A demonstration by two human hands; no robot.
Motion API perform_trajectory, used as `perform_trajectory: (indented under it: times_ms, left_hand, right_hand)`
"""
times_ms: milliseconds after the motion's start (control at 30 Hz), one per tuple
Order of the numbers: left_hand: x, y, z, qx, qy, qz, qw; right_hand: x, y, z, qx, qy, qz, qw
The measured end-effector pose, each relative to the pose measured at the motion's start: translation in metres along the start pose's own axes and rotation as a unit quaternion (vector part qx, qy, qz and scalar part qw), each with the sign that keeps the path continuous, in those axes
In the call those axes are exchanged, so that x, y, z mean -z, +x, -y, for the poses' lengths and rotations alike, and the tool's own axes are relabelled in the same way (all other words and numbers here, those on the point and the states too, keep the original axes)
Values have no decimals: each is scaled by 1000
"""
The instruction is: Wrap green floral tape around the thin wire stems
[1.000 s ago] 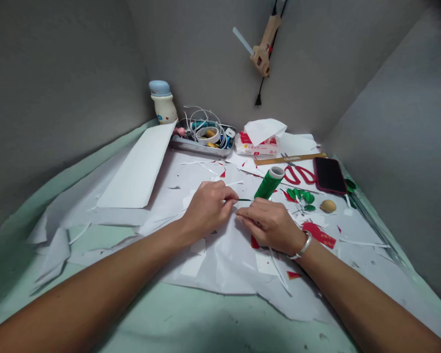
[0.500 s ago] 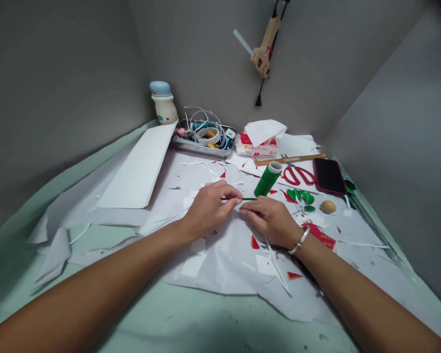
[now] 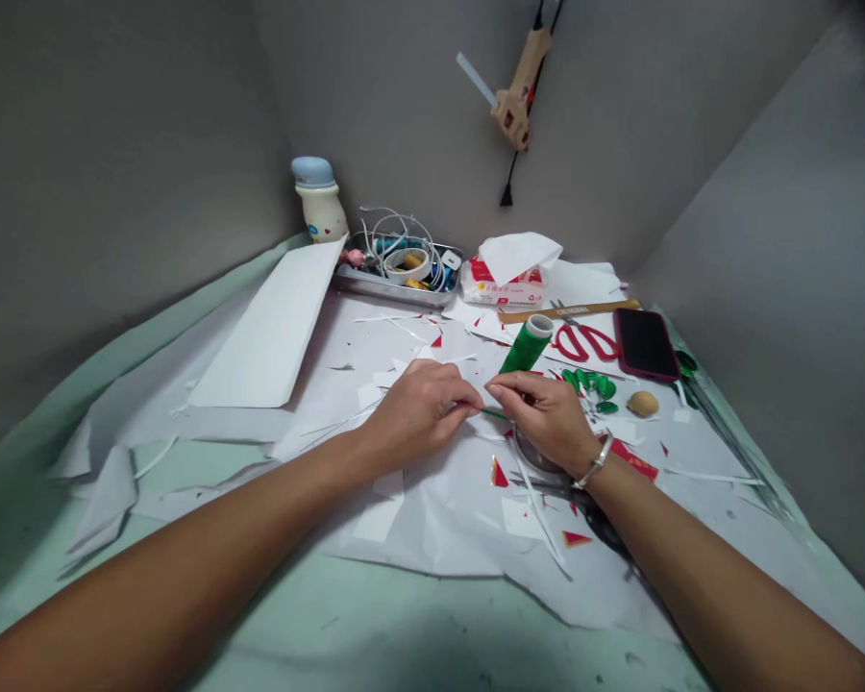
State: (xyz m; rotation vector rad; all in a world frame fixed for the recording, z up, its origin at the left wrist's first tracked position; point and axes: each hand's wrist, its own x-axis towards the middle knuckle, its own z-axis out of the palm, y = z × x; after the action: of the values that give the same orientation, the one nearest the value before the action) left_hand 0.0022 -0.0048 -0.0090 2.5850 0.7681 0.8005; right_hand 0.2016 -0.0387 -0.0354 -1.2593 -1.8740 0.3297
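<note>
My left hand (image 3: 432,408) is closed, thumb and forefinger pinching a thin dark-green stick (image 3: 495,414) whose end points right, toward the other hand. Close beside it, my right hand (image 3: 544,408) is pinched shut just above that stick; anything between its fingertips is too small to make out. A spool of green thread (image 3: 526,346) stands tilted right behind the right hand. Under that hand a round roll (image 3: 533,452) shows in part. Dark-handled scissors (image 3: 598,519) lie by the right wrist, partly covered by the forearm.
Green leaf-like pieces (image 3: 589,384), a tan ball (image 3: 643,404), red scissors (image 3: 583,343) and a phone (image 3: 647,344) lie to the right. Behind are a metal tray (image 3: 396,288), a tissue pack (image 3: 505,288) and a bottle (image 3: 321,207). A glue gun (image 3: 523,91) hangs on the wall.
The right hand has lifted its fingertips and turned, uncovering the roll and dark scissors beneath. The stick now slants down to the right. Between the earlier frames the left hand shifted slightly right.
</note>
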Motion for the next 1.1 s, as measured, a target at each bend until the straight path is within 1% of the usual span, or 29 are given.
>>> perform_trajectory:
  times_ms: [67,133,200,267,367,433,500,567,633,700,767,800,867,967,1033,1100]
  left_hand:
    - [3,1,-2,45,-52,-25,997]
    - [4,2,-3,89,-84,-53,991]
    - [4,2,-3,117,-78,-72,987]
    - [2,1,-1,121,-38,-70,989]
    - [-1,0,1,83,47,-42,995]
    - [-2,-1,2,51,94,-27,994]
    - [-2,-1,2,18,120,-6,993]
    - [-2,-2,1,-20,120,20,992]
    - [-1,-1,0,-46,91,36,994]
    - [0,-1,-1,-38,45,26,998]
    - [1,0,-2,2,-7,-2,1000]
    - [2,0,-3,26,-30,-18,999]
    - [4,1,-4,73,-60,-49,994]
    - [4,2,-4,114,-46,-82,989]
    - [3,1,-2,118,-1,-77,990]
    - [0,0,0,94,53,-50,993]
  right_hand:
    - [-2,-1,-1,6,-5,28,1000]
    - [-4,-3,3,45,-38,62,996]
    - [-5,-6,10,93,-83,96,987]
    - [-5,-8,16,136,-127,108,977]
    - [-4,-9,20,179,-154,71,969]
    - [-2,-9,20,180,-140,35,973]
    - [0,-6,20,156,-111,5,981]
    - [1,-4,18,118,-78,-14,990]
    - [1,-2,15,73,-42,-31,996]
    - [1,0,10,26,-13,-39,999]
    - [-1,0,5,-2,1,-21,1000]
    - [-2,-1,3,-1,-2,-4,1000]
    - [-4,-3,4,30,-24,42,998]
    - [-6,-7,13,98,-85,108,986]
    - [-5,-9,20,136,-128,126,974]
    - [-5,-9,24,161,-148,112,969]
